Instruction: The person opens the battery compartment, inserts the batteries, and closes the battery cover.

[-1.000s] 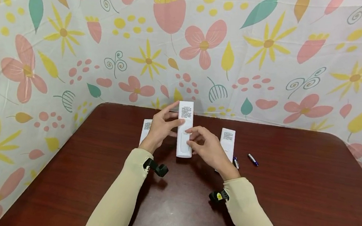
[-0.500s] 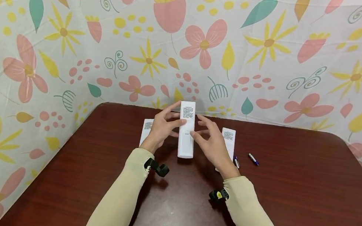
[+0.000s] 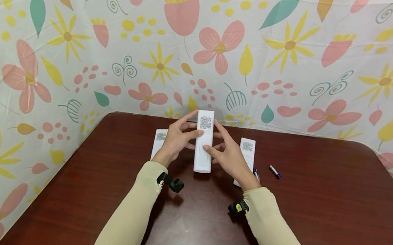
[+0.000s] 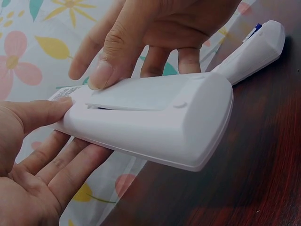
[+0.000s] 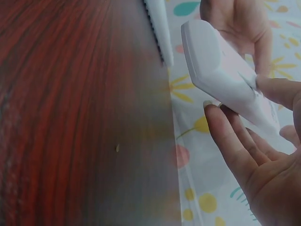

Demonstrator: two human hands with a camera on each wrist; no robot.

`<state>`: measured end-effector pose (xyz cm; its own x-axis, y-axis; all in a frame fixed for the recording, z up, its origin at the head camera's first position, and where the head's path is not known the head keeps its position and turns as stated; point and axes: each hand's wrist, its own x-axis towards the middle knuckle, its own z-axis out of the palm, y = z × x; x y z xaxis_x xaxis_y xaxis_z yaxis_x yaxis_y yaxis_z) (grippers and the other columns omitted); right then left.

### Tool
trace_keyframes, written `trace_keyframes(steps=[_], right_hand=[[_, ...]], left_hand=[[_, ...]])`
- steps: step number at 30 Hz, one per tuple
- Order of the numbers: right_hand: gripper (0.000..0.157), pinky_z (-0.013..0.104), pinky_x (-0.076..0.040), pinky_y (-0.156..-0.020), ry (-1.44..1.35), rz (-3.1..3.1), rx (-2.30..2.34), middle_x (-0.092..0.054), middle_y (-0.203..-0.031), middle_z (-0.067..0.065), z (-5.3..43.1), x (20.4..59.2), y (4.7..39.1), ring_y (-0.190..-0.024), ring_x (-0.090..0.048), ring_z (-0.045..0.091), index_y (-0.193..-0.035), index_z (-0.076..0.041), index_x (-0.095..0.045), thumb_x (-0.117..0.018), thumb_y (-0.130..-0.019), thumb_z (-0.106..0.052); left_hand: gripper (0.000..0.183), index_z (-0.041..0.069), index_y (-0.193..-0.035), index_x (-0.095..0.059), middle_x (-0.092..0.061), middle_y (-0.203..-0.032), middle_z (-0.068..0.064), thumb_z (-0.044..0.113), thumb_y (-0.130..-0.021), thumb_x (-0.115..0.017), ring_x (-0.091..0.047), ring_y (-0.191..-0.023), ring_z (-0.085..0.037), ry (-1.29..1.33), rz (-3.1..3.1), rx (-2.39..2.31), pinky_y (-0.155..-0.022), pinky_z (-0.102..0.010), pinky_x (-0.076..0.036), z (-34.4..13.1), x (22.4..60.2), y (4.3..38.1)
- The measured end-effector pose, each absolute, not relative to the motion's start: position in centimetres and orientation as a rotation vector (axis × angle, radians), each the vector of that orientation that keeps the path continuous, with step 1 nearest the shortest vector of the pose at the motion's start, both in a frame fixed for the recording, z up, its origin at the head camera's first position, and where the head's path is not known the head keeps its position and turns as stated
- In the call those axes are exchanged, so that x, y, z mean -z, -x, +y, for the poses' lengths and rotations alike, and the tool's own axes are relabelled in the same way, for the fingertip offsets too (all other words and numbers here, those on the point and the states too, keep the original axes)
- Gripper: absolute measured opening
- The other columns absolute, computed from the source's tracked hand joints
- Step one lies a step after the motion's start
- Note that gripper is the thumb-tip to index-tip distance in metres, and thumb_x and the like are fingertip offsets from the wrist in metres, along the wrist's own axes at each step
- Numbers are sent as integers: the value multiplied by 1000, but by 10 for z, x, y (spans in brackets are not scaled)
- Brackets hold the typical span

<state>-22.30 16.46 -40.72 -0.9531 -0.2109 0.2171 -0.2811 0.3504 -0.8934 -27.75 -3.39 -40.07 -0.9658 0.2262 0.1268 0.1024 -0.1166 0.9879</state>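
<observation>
A white remote control (image 3: 205, 129) is held up over the table, its printed back and battery cover (image 3: 204, 155) facing me. My left hand (image 3: 176, 138) grips it from the left, thumb on the back and fingers behind. From the right, my right hand (image 3: 229, 154) holds it too, with the thumb on the top end of the cover and the fingers round the far side. In the left wrist view a thin dark gap shows along the edge of the cover (image 4: 141, 96). The right wrist view shows the remote's rounded end (image 5: 202, 49).
Two more white remotes lie face down on the dark wooden table (image 3: 316, 217): the left remote (image 3: 158, 144) partly behind my left hand, the right remote (image 3: 247, 152) behind my right wrist. Beside the latter are two small batteries, the farther battery (image 3: 275, 172) farther right. A flowered cloth (image 3: 295, 89) hangs behind.
My right hand let go of the remote's cover area, opened out, then closed round its right side with the thumb on the cover. The remote shifted slightly right in my left hand.
</observation>
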Motion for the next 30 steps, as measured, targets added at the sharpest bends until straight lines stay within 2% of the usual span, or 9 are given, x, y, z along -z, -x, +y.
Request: trace_keyframes(steps=[11, 16, 21, 30], right_hand=[[88, 51, -65, -69, -465, -2533, -1720, -52, -149, 17, 165, 407, 223, -91, -70, 28, -172, -32, -21, -73, -104, -14], [87, 51, -65, -69, -448, -2543, -1694, -51, -149, 13, 165, 408, 223, -91, -69, 27, -171, -33, -22, -73, -104, -15], [86, 50, -64, -68, -461, -2537, -1669, -52, -149, 16, 165, 408, 223, -89, -70, 28, -171, -30, -24, -74, -103, -15], [85, 50, -65, -66, -458, -2533, -1667, -53, -147, 14, 164, 410, 223, -86, -69, 27, -171, -34, -26, -74, -103, -14]], left_hand=[[66, 37, -152, -61, -69, -128, -13, 4, -97, -79, -74, -89, -28, -396, 2024, -2250, -62, -41, -65, -33, 401, 277], [66, 38, -152, -60, -69, -127, -13, 4, -97, -78, -74, -90, -28, -407, 2029, -2248, -62, -42, -65, -33, 401, 277], [67, 38, -152, -61, -69, -127, -13, 4, -97, -79, -74, -90, -28, -406, 2023, -2250, -63, -42, -65, -33, 401, 277], [66, 39, -151, -60, -69, -128, -13, 5, -98, -79, -75, -90, -29, -400, 2021, -2238, -63, -42, -65, -33, 401, 277]])
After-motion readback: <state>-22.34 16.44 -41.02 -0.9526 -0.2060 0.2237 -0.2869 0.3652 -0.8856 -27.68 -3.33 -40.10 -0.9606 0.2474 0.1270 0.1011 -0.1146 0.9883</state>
